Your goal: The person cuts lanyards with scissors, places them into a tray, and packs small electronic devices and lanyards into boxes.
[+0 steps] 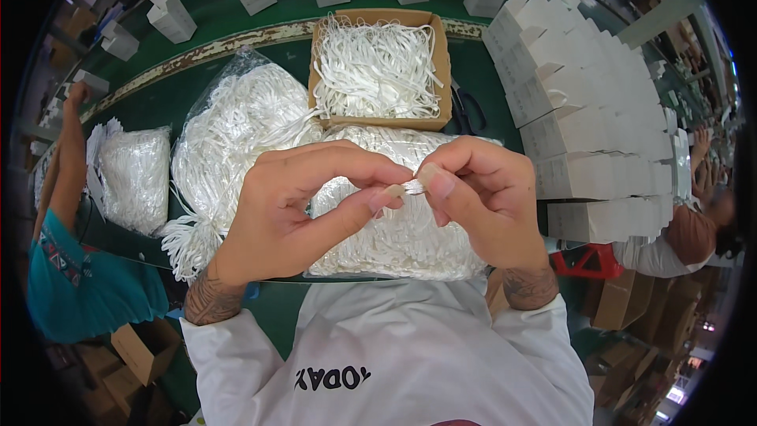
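A short piece of white cord [413, 187] sits pinched at the fingertips of both hands, above a clear bag [394, 248] packed with more cord. This one looks partway handled, not yet let go; plenty is left, since the cardboard box [386, 121] beyond is heaped with loose cords. The left hand [272, 197] and right hand [498, 207] meet thumb-to-forefinger, closed on the cord, wrists bent inward, forearms low on either side.

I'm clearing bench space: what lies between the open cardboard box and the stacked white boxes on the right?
In the head view, dark-handled scissors lie there on the green tabletop, nearer the cardboard box than the white boxes.
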A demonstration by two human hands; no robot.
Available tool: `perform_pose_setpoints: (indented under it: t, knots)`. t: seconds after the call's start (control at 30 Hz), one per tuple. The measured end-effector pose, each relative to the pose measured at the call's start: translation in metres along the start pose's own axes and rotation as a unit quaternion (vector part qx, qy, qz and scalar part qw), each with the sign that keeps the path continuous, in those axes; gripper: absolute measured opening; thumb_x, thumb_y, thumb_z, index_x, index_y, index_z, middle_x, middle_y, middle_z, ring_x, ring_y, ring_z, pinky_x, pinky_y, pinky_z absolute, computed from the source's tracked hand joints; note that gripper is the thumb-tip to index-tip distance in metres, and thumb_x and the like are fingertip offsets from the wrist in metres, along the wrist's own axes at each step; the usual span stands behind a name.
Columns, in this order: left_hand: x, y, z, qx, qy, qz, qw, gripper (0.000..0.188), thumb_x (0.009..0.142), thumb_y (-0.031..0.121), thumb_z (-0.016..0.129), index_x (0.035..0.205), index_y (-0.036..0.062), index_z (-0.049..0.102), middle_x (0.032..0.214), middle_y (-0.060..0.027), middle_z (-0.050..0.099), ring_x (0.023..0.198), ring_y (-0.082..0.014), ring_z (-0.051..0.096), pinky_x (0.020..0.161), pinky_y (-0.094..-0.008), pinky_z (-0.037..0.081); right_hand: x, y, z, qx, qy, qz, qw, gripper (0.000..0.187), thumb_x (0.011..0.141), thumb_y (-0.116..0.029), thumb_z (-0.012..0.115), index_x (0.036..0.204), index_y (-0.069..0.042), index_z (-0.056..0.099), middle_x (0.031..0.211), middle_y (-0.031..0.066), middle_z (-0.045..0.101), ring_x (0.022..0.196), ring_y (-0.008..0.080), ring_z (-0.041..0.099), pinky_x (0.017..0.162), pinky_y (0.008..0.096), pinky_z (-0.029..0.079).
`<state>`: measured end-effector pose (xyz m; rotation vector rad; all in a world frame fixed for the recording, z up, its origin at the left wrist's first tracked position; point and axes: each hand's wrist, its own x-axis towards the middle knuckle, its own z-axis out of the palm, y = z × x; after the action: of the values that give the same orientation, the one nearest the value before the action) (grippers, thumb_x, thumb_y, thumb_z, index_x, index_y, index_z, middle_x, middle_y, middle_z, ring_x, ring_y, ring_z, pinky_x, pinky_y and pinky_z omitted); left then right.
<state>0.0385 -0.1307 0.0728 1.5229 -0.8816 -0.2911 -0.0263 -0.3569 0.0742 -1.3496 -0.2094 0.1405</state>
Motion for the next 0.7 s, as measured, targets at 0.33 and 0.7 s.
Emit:
perform_pose_setpoints:
  t: [0.33,0.7]
  knots:
    - [-0.006,-0.008,0.008,0.035,0.073,-0.025,0.996,0.015,0.097,-0.005,0.063,0.111,-0.0065,0.07,0.094,-0.0158,0.073,0.081,-0.0168,0.07,0.072,-0.0285,0.056,0.007,0.02,0.009,-0.429,0.117,-0.285,0.849,0.035,0.072,0.004,0.081,0.104,-0.006,0.072,0.096,0.0076,0.066,0.084,0.0238,0.06,0.072,0.0342,0.044]
    - [-0.002,-0.017,0.009,0.188,0.094,0.046,0.977,0.021,0.09,-0.007,0.068,0.11,-0.0023,0.071,0.089,-0.0113,0.075,0.082,-0.0214,0.069,0.082,-0.0341,0.053,0.017,0.027,0.002,-0.467,0.123,-0.247,0.84,0.023,0.078,-0.001,0.078,0.099,-0.009,0.071,0.091,0.0004,0.069,0.081,0.0199,0.061,0.072,0.0344,0.038]
